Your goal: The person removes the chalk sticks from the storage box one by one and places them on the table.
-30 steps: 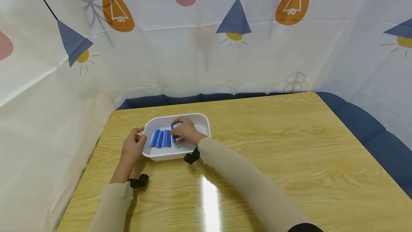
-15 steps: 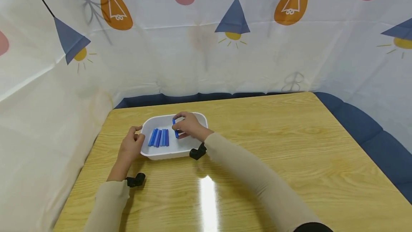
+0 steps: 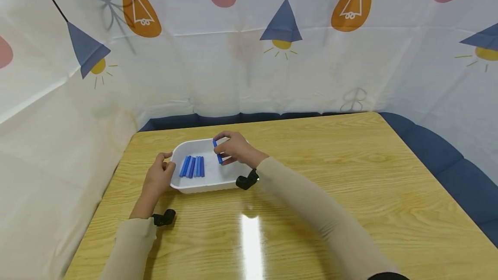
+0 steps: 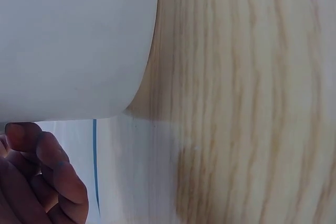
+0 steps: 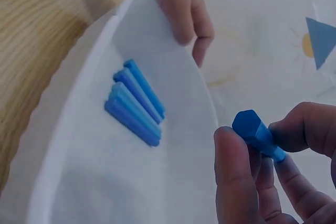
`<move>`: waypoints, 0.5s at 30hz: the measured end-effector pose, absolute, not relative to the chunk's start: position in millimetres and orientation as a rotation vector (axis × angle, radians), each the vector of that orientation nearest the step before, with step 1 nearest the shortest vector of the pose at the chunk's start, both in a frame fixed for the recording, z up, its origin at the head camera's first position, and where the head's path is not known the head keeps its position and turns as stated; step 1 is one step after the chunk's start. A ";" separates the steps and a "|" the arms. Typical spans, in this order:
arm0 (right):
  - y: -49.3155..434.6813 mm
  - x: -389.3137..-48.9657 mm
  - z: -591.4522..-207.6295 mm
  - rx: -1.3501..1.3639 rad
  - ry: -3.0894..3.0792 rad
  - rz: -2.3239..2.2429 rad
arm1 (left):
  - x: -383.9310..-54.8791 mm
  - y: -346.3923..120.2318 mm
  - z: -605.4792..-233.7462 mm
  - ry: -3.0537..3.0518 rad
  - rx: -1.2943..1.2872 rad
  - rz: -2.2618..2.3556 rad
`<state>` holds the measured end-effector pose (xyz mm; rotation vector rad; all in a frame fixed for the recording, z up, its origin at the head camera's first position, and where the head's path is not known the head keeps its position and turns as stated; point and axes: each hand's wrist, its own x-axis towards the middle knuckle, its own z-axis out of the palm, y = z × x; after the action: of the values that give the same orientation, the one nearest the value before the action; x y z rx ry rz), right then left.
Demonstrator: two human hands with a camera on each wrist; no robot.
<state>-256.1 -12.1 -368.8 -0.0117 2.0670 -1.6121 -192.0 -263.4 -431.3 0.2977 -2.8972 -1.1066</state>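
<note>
A white tray with raised walls stands on the table. My left hand holds its left rim; in the left wrist view its curled fingers show at the tray's edge. Over the tray's right part, my right hand pinches a blue six-sided stick between thumb and fingertips, raised off the tray floor and slightly tilted. Several more sticks, in shades of blue, lie side by side in the tray's left half. The right hand covers part of the tray's right rim.
The wooden table extends far to the right of the tray. A printed white curtain hangs behind and at the left. Dark blue padded seating borders the table's right side. Black devices are strapped on both wrists.
My right hand has lifted the blue stick from beside the row and carried it up and rightward. The left hand stays on the tray's rim.
</note>
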 end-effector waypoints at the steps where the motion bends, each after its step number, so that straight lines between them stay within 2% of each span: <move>1: -9.7 -256.4 -366.9 -0.011 2.070 -1.616 | -192.1 -263.2 -431.2 -2.900 0.304 -1.107; 15: 21.4 -260.5 -344.1 -0.059 2.073 -1.658 | -193.0 -264.0 -430.9 -2.918 0.336 -1.114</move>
<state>-260.5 21.4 -344.1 -0.0588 2.0730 -1.6576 -193.0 -264.0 -430.9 0.3364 -2.9183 -1.1141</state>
